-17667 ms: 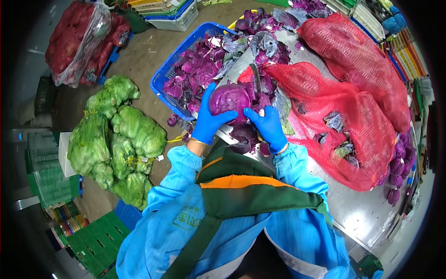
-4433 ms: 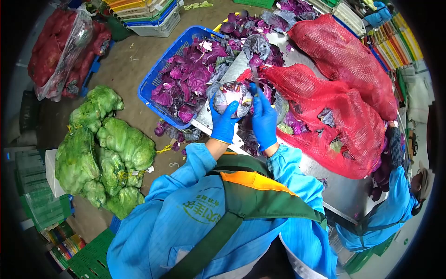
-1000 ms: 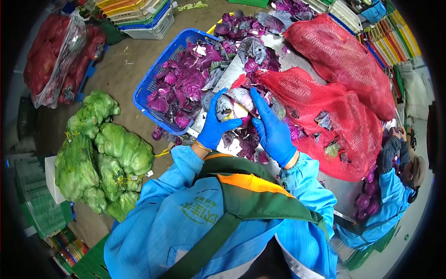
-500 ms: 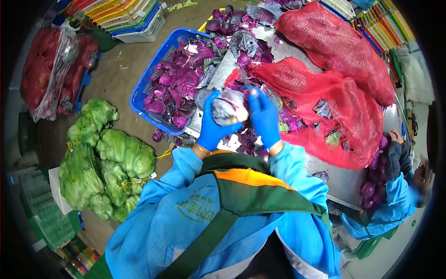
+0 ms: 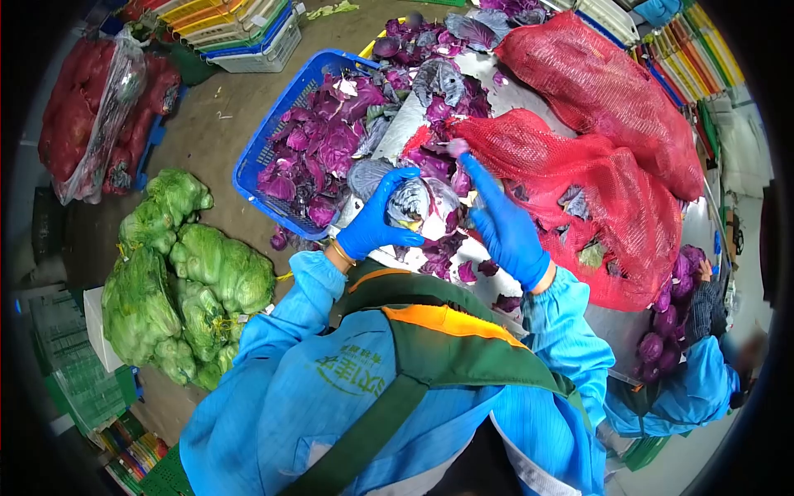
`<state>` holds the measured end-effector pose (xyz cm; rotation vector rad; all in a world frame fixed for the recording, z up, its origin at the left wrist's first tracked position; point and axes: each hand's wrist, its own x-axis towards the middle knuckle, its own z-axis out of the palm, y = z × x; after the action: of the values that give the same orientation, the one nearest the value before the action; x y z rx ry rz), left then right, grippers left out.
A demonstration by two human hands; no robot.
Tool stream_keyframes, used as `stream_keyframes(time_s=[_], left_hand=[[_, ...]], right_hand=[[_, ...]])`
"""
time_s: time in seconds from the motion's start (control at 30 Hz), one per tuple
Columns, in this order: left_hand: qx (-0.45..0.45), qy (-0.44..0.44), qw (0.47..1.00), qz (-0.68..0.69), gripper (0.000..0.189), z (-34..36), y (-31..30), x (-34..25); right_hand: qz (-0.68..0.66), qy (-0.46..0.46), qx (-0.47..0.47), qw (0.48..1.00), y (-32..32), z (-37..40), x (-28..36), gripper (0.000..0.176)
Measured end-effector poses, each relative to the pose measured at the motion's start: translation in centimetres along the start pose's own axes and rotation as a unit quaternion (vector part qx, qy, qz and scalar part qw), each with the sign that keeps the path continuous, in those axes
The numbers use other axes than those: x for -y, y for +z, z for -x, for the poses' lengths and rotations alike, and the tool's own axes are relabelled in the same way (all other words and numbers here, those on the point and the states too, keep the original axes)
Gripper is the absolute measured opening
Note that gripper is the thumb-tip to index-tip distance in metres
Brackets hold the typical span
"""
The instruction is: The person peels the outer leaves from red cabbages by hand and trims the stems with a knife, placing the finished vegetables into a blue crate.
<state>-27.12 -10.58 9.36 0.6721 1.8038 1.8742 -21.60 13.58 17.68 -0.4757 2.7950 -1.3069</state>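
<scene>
My left hand (image 5: 376,219), in a blue glove, curves around a red cabbage head (image 5: 423,205) with pale and purple outer leaves. Thumb and fingers grip it from its left side. To the right of the cabbage is my right hand (image 5: 509,231), gloved in blue, apart from the head, with a finger stretched forward and the thumb spread. A small pinkish spot shows at that fingertip; I cannot make out what it is. Loose purple leaves (image 5: 442,256) lie under and around both hands on the metal table (image 5: 401,132).
A blue basket (image 5: 240,178) of purple leaves stands left of the table. Red mesh sacks (image 5: 595,99) cover its right side. Bagged green vegetables (image 5: 223,264) sit on the floor at left. Stacked crates (image 5: 256,50) stand behind. A co-worker's sleeve (image 5: 699,380) is at right, beside several red cabbages (image 5: 657,347).
My right hand has moved right and toward me, away from the cabbage, and its fingers have spread. My left hand keeps hold of the cabbage, which has turned and shifted slightly right.
</scene>
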Motion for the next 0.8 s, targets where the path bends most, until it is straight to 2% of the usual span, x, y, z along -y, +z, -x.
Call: stream_keyframes(time_s=[0.07,0.13,0.2,0.3,0.37,0.4,0.47,0.5,0.53,0.6,0.63,0.67,0.73,0.77,0.8], left_hand=[[0.013,0.004,1.0,-0.02,0.102,0.2,0.0,-0.4],[0.012,-0.061,0.99,0.125,0.098,0.3,0.1,-0.3],[0.023,-0.043,0.994,0.099,0.094,0.2,-0.1,-0.3],[0.042,-0.07,0.987,0.14,0.091,0.0,0.1,-1.1],[0.013,-0.136,0.977,0.165,0.093,0.1,0.5,-1.3],[0.015,-0.137,0.976,0.167,0.093,-0.1,0.6,-1.1],[0.099,-0.009,0.992,-0.073,0.104,-0.2,0.9,-0.6],[0.106,-0.032,0.993,-0.029,0.104,0.1,1.7,-0.6],[0.104,-0.038,0.994,-0.003,0.105,0.5,2.1,-0.8],[0.072,-0.011,0.997,0.007,0.109,0.0,2.4,-0.3],[0.061,-0.017,0.998,0.027,0.112,-0.2,2.2,-0.2],[0.05,-0.022,0.998,0.044,0.115,-0.4,1.9,-0.6],[0.053,-0.024,0.995,0.082,0.116,-0.6,1.7,-0.7],[0.05,-0.002,0.996,0.076,0.115,-0.6,1.6,-0.3],[0.047,0.019,0.996,0.071,0.113,-0.6,1.7,-0.1]], right_hand=[[0.043,-0.018,0.057,0.997,0.5,0.3,0.6,0.065],[0.068,-0.018,0.079,0.994,0.5,0.2,1.0,0.065],[0.092,-0.019,0.104,0.99,0.6,0.2,1.1,0.065],[0.111,0.016,0.148,0.983,1.2,-0.1,1.0,0.067],[0.122,-0.004,0.024,0.992,2.5,-0.1,0.6,0.053],[0.122,-0.001,0.024,0.992,3.2,-0.4,-0.8,0.053],[0.007,0.102,-0.144,0.984,4.9,-1.7,-3.7,0.035],[-0.026,0.139,-0.15,0.979,5.3,-1.7,-4.1,0.029],[-0.028,0.137,-0.151,0.979,5.2,-1.9,-4.6,0.029],[-0.266,0.255,-0.142,0.919,4.5,-1.5,-5.6,0.03],[-0.249,0.279,-0.178,0.91,4.4,-1.5,-6.0,0.032],[-0.31,0.301,-0.203,0.879,4.0,-1.6,-4.7,0.03],[-0.23,0.284,-0.207,0.907,5.5,-0.8,-8.6,0.028],[-0.231,0.282,-0.208,0.908,5.4,-0.8,-8.0,0.028],[-0.303,0.284,-0.195,0.889,5.1,-0.6,-6.7,0.03]])
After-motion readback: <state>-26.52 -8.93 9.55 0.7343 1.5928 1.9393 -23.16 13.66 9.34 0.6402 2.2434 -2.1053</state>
